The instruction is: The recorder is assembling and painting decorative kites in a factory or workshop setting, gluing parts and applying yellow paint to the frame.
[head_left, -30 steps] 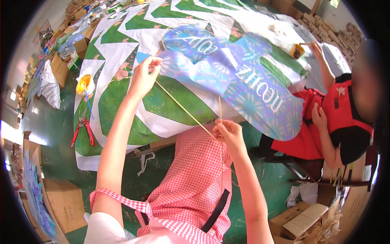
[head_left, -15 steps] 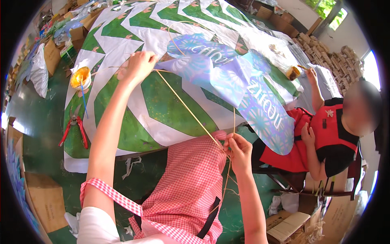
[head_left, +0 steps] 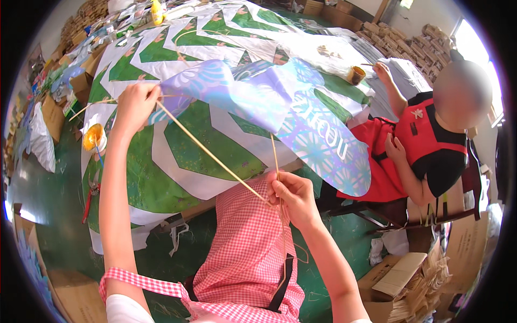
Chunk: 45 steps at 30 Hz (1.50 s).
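My left hand is closed round thin bamboo strips above the left side of the table. From there one straight pale bamboo strip slants down to my right hand. That hand pinches it near another thin strip, in front of my pink checked apron. A blue and purple patterned sheet with white lettering lies rumpled beyond my hands, drooping off the table edge at the right. One strip end pokes out left of my left hand. Where the strips meet is partly hidden by my fingers.
The table cover is green and white. An orange-filled bowl with a blue stick and red-handled pruning shears lie at left. A seated co-worker in a red apron is at right, beside a brown jar. Cardboard boxes stand below.
My left hand has moved left, drawing the strips and sheet with it. My right hand has shifted slightly left, still pinching. The view has turned a little.
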Each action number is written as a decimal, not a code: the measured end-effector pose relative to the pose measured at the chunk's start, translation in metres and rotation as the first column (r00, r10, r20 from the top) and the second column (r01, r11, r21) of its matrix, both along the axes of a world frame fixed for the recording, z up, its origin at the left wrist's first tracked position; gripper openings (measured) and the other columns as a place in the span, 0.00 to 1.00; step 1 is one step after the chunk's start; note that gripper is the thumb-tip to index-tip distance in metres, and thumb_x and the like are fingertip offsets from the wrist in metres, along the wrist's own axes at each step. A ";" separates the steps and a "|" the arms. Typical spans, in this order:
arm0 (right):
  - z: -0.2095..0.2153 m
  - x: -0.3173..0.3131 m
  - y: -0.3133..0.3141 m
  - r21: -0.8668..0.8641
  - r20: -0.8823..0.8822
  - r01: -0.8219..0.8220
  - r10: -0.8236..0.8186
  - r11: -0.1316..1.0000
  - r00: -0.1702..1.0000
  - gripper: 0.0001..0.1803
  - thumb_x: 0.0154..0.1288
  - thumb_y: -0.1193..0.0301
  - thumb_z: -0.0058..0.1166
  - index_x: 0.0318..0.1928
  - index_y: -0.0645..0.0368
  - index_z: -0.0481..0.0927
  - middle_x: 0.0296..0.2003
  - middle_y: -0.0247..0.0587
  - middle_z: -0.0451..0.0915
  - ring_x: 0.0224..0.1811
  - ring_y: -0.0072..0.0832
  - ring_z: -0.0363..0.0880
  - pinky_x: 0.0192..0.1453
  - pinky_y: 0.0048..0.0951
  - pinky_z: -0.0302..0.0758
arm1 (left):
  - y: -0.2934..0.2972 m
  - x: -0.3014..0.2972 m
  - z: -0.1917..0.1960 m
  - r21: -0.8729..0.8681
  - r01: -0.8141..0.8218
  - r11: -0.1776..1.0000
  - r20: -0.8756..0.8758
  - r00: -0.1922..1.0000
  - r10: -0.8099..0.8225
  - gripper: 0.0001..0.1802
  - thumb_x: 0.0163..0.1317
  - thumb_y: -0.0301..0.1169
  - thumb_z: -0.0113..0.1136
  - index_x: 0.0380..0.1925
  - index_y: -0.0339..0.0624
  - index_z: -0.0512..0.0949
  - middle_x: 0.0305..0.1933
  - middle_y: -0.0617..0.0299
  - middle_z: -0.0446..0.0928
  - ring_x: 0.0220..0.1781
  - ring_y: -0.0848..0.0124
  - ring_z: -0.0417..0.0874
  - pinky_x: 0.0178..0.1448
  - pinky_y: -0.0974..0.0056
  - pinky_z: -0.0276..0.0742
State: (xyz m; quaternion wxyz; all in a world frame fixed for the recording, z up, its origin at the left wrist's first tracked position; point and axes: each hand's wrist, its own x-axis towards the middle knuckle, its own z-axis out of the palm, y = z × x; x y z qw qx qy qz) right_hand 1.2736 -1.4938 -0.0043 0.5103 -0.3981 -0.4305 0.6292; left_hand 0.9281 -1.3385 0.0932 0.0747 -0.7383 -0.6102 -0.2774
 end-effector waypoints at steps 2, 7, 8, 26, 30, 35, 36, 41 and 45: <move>0.007 0.001 -0.010 -0.001 0.011 -0.012 0.012 1.000 1.000 0.08 0.70 0.75 0.49 0.43 0.69 0.77 0.29 0.36 0.76 0.28 0.19 0.73 0.32 0.21 0.73 | -0.020 0.004 0.011 -0.018 -0.010 1.000 0.011 1.000 0.010 0.17 0.64 0.37 0.52 0.24 0.37 0.81 0.20 0.49 0.77 0.26 0.53 0.81 0.34 0.56 0.74; 0.023 -0.005 -0.034 -0.009 0.001 -0.098 0.098 0.995 0.995 0.08 0.70 0.75 0.49 0.43 0.69 0.77 0.28 0.36 0.76 0.27 0.19 0.72 0.33 0.22 0.74 | -0.055 -0.008 0.031 -0.002 -0.029 1.000 -0.001 1.000 0.029 0.14 0.63 0.34 0.55 0.25 0.35 0.81 0.20 0.49 0.77 0.23 0.55 0.79 0.30 0.56 0.70; 0.025 -0.007 -0.037 -0.008 0.001 -0.113 0.113 0.994 0.994 0.08 0.71 0.75 0.49 0.43 0.69 0.77 0.28 0.35 0.76 0.27 0.19 0.72 0.33 0.23 0.74 | -0.059 -0.009 0.034 0.000 -0.028 1.000 0.000 1.000 0.028 0.14 0.63 0.34 0.55 0.25 0.35 0.81 0.20 0.49 0.77 0.23 0.55 0.79 0.30 0.56 0.70; 0.071 -0.014 -0.070 0.234 0.263 -0.298 0.235 0.925 0.936 0.08 0.69 0.82 0.46 0.44 0.74 0.75 0.30 0.38 0.76 0.29 0.19 0.73 0.35 0.22 0.74 | -0.190 -0.047 0.060 0.283 -0.221 0.933 0.067 0.975 0.210 0.15 0.66 0.29 0.54 0.21 0.32 0.72 0.20 0.54 0.71 0.26 0.60 0.67 0.35 0.58 0.64; 0.093 -0.009 -0.060 0.259 0.422 -0.228 0.103 0.938 0.901 0.07 0.66 0.85 0.46 0.41 0.73 0.77 0.29 0.38 0.78 0.28 0.18 0.76 0.34 0.22 0.78 | -0.221 -0.057 0.051 0.122 -0.182 0.976 0.326 0.936 0.133 0.13 0.67 0.28 0.51 0.25 0.29 0.74 0.22 0.56 0.75 0.26 0.66 0.75 0.31 0.62 0.66; 0.113 0.032 -0.012 0.471 0.590 -0.078 -0.248 0.879 0.769 0.08 0.63 0.85 0.49 0.40 0.68 0.81 0.28 0.35 0.79 0.26 0.16 0.75 0.30 0.20 0.76 | -0.240 -0.035 0.041 0.153 -0.048 0.987 0.322 0.947 -0.004 0.12 0.64 0.25 0.53 0.46 0.33 0.75 0.43 0.52 0.77 0.44 0.60 0.79 0.51 0.60 0.73; 0.123 0.043 0.000 0.549 0.603 -0.072 -0.335 0.833 0.724 0.08 0.64 0.83 0.49 0.39 0.68 0.81 0.27 0.36 0.79 0.24 0.17 0.75 0.28 0.20 0.75 | -0.242 -0.032 0.035 0.100 -0.027 0.995 0.374 0.927 -0.013 0.13 0.64 0.25 0.54 0.47 0.33 0.74 0.44 0.53 0.77 0.46 0.60 0.79 0.53 0.60 0.72; 0.178 0.088 0.050 0.850 0.521 -0.225 -0.698 0.477 0.491 0.14 0.53 0.90 0.45 0.38 0.68 0.79 0.28 0.41 0.79 0.27 0.24 0.72 0.31 0.22 0.66 | -0.261 -0.019 0.040 0.198 0.019 0.980 0.353 0.931 -0.089 0.12 0.62 0.22 0.56 0.46 0.34 0.75 0.45 0.54 0.77 0.46 0.61 0.78 0.54 0.61 0.72; 0.223 0.089 0.053 0.842 0.522 -0.281 -0.826 0.460 0.213 0.10 0.60 0.81 0.48 0.41 0.68 0.78 0.31 0.40 0.78 0.34 0.24 0.75 0.42 0.25 0.73 | -0.268 -0.017 0.069 0.509 0.029 0.860 0.273 0.942 -0.193 0.15 0.60 0.19 0.54 0.48 0.33 0.75 0.52 0.52 0.74 0.55 0.60 0.76 0.60 0.61 0.69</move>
